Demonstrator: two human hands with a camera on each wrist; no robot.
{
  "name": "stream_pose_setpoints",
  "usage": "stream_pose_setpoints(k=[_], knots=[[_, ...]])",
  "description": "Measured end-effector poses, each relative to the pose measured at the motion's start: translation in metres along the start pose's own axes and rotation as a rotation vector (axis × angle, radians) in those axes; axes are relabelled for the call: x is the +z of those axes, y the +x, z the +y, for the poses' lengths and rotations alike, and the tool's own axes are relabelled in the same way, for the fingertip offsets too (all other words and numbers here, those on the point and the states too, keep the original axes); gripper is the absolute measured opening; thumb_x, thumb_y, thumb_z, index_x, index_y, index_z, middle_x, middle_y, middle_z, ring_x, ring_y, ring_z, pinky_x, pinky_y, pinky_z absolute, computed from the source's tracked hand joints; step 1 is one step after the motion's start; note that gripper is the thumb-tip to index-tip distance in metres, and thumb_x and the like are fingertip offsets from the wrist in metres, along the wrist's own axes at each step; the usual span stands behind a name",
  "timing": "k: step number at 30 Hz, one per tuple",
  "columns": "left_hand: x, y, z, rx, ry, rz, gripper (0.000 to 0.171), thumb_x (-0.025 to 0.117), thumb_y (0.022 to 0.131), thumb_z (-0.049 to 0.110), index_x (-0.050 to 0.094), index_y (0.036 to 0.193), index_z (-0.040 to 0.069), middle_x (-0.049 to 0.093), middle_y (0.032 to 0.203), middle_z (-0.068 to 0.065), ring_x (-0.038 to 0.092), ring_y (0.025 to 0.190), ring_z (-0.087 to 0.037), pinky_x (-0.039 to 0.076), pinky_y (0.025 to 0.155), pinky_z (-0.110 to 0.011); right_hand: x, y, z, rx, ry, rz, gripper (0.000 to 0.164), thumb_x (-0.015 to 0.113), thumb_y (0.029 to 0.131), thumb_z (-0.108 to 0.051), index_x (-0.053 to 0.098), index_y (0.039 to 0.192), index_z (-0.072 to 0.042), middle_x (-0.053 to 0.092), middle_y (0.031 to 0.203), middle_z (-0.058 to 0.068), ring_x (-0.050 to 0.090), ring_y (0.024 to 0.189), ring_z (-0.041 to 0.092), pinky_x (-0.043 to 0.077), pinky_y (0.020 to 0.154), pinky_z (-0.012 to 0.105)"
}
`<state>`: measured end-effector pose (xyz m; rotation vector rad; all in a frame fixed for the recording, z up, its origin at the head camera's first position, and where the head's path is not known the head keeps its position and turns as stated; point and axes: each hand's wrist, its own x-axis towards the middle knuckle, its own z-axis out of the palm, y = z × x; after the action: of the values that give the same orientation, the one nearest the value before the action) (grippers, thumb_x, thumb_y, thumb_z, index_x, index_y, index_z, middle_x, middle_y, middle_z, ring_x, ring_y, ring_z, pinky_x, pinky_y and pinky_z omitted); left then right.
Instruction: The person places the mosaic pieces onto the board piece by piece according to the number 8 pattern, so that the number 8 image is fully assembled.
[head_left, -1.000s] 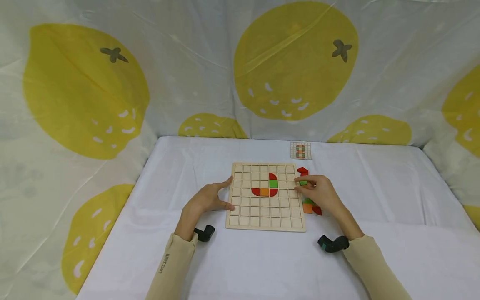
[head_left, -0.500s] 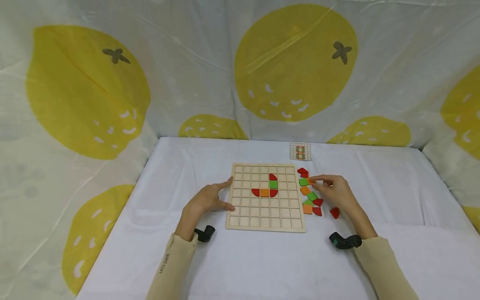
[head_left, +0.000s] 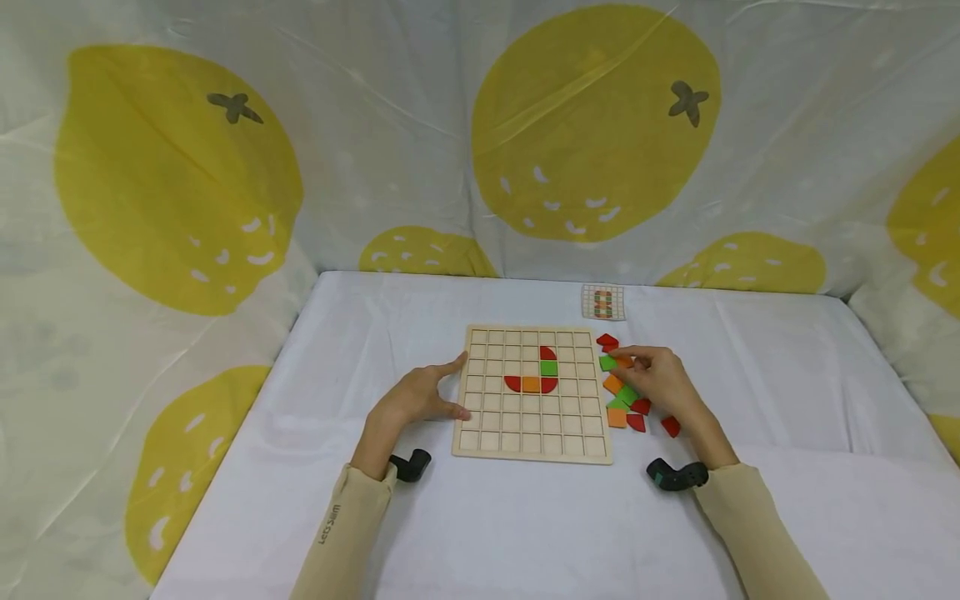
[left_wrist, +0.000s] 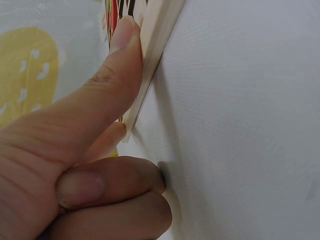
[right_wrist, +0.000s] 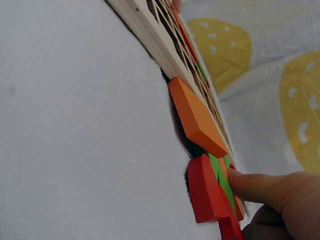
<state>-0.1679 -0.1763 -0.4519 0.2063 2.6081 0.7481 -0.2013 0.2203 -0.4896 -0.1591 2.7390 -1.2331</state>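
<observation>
Card (head_left: 603, 302) detail seemingly too small; wrist views crop board (right_wrist: 161, 49).

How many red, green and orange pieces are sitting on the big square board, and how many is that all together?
Red pieces: 3
Green piece: 1
Orange piece: 1
Total on the board: 5
</observation>
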Motion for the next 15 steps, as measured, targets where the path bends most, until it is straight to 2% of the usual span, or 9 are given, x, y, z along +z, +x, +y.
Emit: stream_pose_setpoints(k=[7, 12, 15], knots=[[-0.0001, 0.0009, -0.0006, 0.001, -0.001, 0.003, 0.105, 0.088, 0.080, 0.041, 0.027, 0.164, 0.029, 0.037, 0.166, -0.015, 0.036, 0.154, -0.036, 0.037, 0.122, -0.055, -0.0077, -0.0029, 0.0036, 0.061, -0.039, -0.024, 0.032, 0.080, 0.092, -0.023, 0.075, 0.121, -0.010, 0.042, 0.072, 0.004, 0.045, 0.068, 0.021, 0.032, 0.052, 0.025], [-0.0001, 0.0010, -0.0002, -0.001, -0.001, 0.004, 0.105, 0.088, 0.079, 0.041, 0.027, 0.164, 0.029, 0.036, 0.166, -0.015, 0.036, 0.154, -0.036, 0.036, 0.123, -0.055, -0.0090, -0.0034, 0.0052, 0.071, -0.015, -0.030, 0.034, 0.081, 0.091, -0.023, 0.076, 0.122, -0.009, 0.041, 0.070, 0.002, 0.043, 0.069, 0.019, 0.031, 0.054, 0.025], [-0.0008, 0.0001, 0.0001, -0.007, -0.007, 0.004, 0.105, 0.088, 0.079, 0.040, 0.026, 0.164, 0.030, 0.035, 0.167, -0.014, 0.035, 0.155, -0.036, 0.036, 0.123, -0.055, -0.0093, -0.0026, 0.0068, 0.046, -0.015, -0.037, 0.035, 0.081, 0.092, -0.023, 0.076, 0.122, -0.008, 0.040, 0.068, 0.001, 0.042, 0.067, 0.017, 0.030, 0.054, 0.026]])
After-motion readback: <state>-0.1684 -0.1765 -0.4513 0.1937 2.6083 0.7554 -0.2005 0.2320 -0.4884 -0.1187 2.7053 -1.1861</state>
